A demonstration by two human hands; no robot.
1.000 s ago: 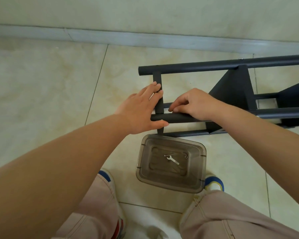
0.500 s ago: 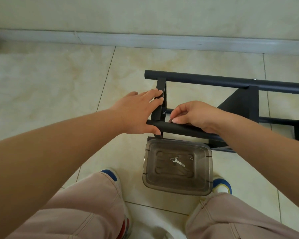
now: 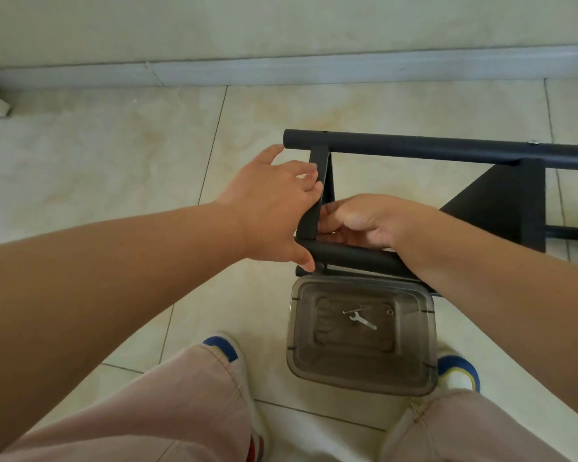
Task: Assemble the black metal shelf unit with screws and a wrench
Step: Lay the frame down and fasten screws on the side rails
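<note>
Head view: left hand point(image 3: 274, 208) grips crossbar point(image 3: 316, 191), steadying shelf frame point(image 3: 447, 150) on floor; right hand point(image 3: 364, 220) pinches at joint, probably starting screw. Wrench point(image 3: 361, 320) unused in plastic tub point(image 3: 429, 341) below.

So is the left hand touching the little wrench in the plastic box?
Apart. The head view shows the left hand up on the black shelf frame, while the wrench lies alone inside the plastic box below.
</note>
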